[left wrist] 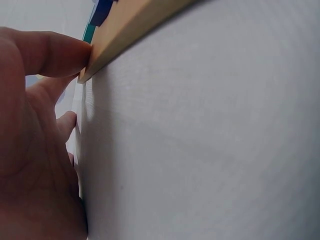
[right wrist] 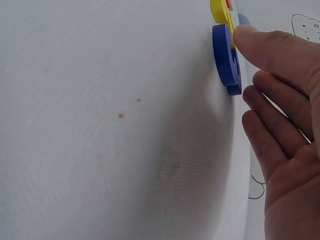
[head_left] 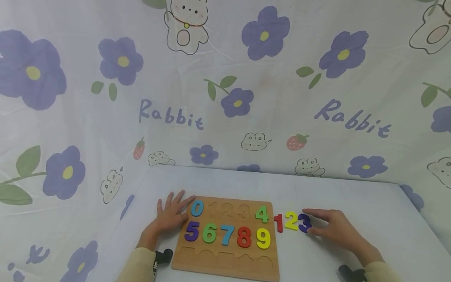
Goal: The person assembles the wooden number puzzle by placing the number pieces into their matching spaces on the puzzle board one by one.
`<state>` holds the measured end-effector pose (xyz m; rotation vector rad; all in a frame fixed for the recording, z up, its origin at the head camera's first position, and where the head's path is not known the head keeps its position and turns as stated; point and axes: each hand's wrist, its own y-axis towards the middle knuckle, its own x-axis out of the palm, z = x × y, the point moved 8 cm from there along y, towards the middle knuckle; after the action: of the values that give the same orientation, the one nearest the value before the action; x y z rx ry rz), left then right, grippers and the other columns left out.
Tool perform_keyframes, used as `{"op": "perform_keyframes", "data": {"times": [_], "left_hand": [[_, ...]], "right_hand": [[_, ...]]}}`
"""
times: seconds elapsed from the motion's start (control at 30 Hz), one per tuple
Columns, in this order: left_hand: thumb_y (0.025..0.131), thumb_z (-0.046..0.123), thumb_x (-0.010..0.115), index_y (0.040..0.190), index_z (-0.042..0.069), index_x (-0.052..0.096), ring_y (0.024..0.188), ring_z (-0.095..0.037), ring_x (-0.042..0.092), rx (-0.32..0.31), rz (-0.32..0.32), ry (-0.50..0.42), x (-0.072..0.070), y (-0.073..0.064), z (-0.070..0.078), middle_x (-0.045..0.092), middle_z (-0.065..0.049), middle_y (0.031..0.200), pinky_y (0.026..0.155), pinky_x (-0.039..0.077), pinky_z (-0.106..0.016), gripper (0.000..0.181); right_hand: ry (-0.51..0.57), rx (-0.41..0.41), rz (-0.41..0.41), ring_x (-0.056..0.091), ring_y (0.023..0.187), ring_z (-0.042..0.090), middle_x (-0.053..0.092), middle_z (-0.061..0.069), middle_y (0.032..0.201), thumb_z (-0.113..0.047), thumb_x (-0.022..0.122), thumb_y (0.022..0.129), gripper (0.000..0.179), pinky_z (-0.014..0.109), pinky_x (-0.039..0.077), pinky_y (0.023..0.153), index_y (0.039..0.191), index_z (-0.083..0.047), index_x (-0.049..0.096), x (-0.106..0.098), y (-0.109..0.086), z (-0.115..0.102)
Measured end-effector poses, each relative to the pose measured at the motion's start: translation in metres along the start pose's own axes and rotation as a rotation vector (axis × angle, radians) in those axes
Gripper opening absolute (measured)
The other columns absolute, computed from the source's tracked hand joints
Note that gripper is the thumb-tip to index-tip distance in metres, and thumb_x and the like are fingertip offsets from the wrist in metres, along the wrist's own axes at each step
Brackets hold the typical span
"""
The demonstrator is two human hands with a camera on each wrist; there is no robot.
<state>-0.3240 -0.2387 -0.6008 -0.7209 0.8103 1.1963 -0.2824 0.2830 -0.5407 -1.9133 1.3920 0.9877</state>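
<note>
A wooden number board [head_left: 225, 261] lies on the white table, with 0 and 4 to 9 in coloured pieces and the outlines of 1, 2 and 3 bare. My left hand [head_left: 171, 215] rests at its left edge, fingers spread; the thumb [left wrist: 62, 55] touches the board's side. Right of the board, a red 1 [head_left: 278, 223], a yellow 2 [head_left: 291, 221] and a dark blue 3 [head_left: 304, 223] lie in a row. Over the 3, my right hand [head_left: 332, 227] has thumb and index finger apart at its two ends. The other fingers extend beside it, holding nothing.
A pale cloth printed with purple flowers, rabbits and the word Rabbit [head_left: 171, 114] hangs behind the table. The white tabletop [head_left: 218, 182] stretches beyond the board to its far edge. Shape outlines run along the board's near side.
</note>
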Motion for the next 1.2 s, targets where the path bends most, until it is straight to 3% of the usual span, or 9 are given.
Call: {"op": "perform_keyframes", "data": {"times": [0.43, 0.83, 1.0, 1.2], "left_hand": [[0.093, 0.023, 0.061, 0.167, 0.028, 0.049, 0.168, -0.056, -0.003, 0.005, 0.019, -0.019, -0.005, -0.006, 0.01, 0.021, -0.02, 0.182, 0.124, -0.019, -0.081, 0.075], [0.095, 0.026, 0.062, 0.167, 0.029, 0.048, 0.168, -0.054, -0.004, -0.007, 0.006, -0.014, -0.003, -0.002, 0.006, 0.02, -0.017, 0.183, 0.125, -0.019, -0.08, 0.074], [0.095, 0.025, 0.062, 0.168, 0.03, 0.047, 0.168, -0.054, -0.005, -0.01, 0.003, -0.005, -0.003, -0.002, 0.007, 0.018, -0.017, 0.184, 0.125, -0.018, -0.08, 0.074], [0.095, 0.025, 0.062, 0.167, 0.028, 0.048, 0.168, -0.054, -0.004, -0.002, 0.017, -0.015, -0.003, -0.003, 0.008, 0.02, -0.018, 0.183, 0.124, -0.018, -0.081, 0.074]], "right_hand": [[0.049, 0.051, -0.014, 0.063, 0.142, 0.044, 0.073, 0.012, 0.146, -0.021, 0.094, 0.084, 0.062, 0.062, 0.054, 0.113, 0.143, -0.013, 0.074, 0.011, 0.001, 0.003], [0.041, 0.053, 0.016, 0.066, 0.139, 0.042, 0.075, 0.011, 0.142, -0.026, 0.095, 0.084, 0.059, 0.061, 0.056, 0.111, 0.139, -0.015, 0.077, 0.008, 0.005, 0.009], [0.024, 0.007, 0.072, 0.068, 0.137, 0.042, 0.076, 0.01, 0.141, -0.026, 0.094, 0.086, 0.058, 0.062, 0.057, 0.109, 0.141, -0.015, 0.076, -0.002, 0.004, -0.003], [0.054, -0.062, 0.148, 0.072, 0.13, 0.042, 0.078, 0.011, 0.137, -0.023, 0.093, 0.087, 0.057, 0.061, 0.058, 0.106, 0.139, -0.012, 0.076, -0.013, 0.0, -0.034]]}}
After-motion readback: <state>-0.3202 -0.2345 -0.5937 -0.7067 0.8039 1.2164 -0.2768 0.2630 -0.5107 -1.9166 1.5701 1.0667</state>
